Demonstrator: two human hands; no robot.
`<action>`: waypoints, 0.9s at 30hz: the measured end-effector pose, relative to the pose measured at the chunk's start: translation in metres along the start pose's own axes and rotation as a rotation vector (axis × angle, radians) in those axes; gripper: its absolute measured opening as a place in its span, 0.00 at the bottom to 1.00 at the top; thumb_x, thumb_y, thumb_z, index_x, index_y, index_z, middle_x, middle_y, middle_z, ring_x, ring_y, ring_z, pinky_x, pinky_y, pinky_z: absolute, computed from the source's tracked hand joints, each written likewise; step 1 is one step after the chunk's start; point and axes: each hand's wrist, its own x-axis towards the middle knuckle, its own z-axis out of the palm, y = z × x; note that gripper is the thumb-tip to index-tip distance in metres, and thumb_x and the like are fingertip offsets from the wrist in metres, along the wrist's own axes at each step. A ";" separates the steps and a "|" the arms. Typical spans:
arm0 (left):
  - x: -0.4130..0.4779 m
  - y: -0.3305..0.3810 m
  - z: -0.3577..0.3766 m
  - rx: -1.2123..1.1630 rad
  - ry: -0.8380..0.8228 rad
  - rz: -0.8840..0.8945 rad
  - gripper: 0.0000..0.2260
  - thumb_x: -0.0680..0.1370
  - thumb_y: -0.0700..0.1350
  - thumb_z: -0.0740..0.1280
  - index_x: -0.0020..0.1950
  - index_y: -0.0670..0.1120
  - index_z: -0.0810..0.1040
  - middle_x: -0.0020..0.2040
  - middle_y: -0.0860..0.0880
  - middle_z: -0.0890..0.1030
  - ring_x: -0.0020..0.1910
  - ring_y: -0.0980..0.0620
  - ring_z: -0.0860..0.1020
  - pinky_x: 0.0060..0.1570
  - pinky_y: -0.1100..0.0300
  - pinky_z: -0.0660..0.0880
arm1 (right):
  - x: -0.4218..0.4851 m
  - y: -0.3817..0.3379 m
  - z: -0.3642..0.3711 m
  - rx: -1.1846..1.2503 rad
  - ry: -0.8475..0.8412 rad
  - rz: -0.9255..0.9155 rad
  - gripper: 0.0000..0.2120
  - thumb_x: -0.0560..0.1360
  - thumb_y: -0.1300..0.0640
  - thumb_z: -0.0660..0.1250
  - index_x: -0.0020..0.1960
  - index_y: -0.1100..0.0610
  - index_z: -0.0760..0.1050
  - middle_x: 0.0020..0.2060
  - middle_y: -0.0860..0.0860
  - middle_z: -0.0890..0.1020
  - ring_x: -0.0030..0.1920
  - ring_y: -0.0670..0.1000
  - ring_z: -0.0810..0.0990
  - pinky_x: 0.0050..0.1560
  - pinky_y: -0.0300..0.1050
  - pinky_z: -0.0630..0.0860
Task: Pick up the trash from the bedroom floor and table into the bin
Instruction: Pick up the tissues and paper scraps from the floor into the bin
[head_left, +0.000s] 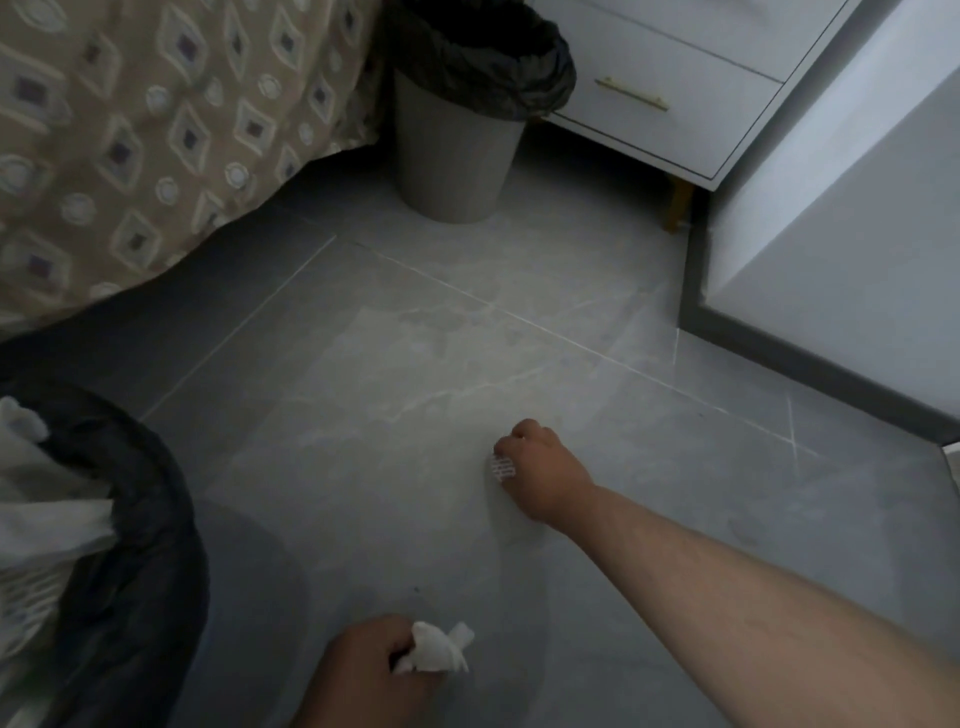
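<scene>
near bin (130, 519): black-lined, white tissues already inside; the closest place to drop the trash.
left hand (363, 670): right of the near bin, fingers curled around a crumpled tissue (439, 656); hold it firmly.
right hand (540, 470): farther right of the near bin, fingers closed over a small patterned wrapper (501, 467) down at the floor (415, 364); pinch it fully before lifting.

Dim, soft-focus view, floor (467, 332) palely lit mid-frame, deep shadow lower left, wide-angle bending at edges
</scene>
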 end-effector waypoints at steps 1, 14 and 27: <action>0.004 -0.006 0.002 -0.060 0.091 0.014 0.11 0.55 0.70 0.69 0.25 0.65 0.78 0.26 0.61 0.78 0.26 0.68 0.73 0.33 0.70 0.70 | 0.000 0.000 0.000 0.014 0.009 0.038 0.22 0.75 0.55 0.64 0.68 0.56 0.68 0.65 0.58 0.68 0.63 0.61 0.69 0.64 0.52 0.69; 0.008 0.074 -0.035 -0.381 0.159 0.020 0.15 0.65 0.49 0.76 0.38 0.37 0.81 0.34 0.49 0.77 0.34 0.56 0.74 0.31 0.64 0.72 | -0.015 -0.029 -0.034 0.339 0.120 0.126 0.07 0.73 0.56 0.69 0.40 0.60 0.77 0.35 0.53 0.77 0.41 0.54 0.76 0.36 0.44 0.63; -0.127 0.149 -0.292 0.294 0.417 0.146 0.05 0.69 0.51 0.72 0.36 0.50 0.83 0.33 0.51 0.83 0.31 0.56 0.81 0.29 0.61 0.76 | -0.076 -0.208 -0.153 1.357 0.021 -0.090 0.09 0.69 0.57 0.72 0.36 0.58 0.74 0.24 0.50 0.72 0.21 0.42 0.64 0.18 0.33 0.60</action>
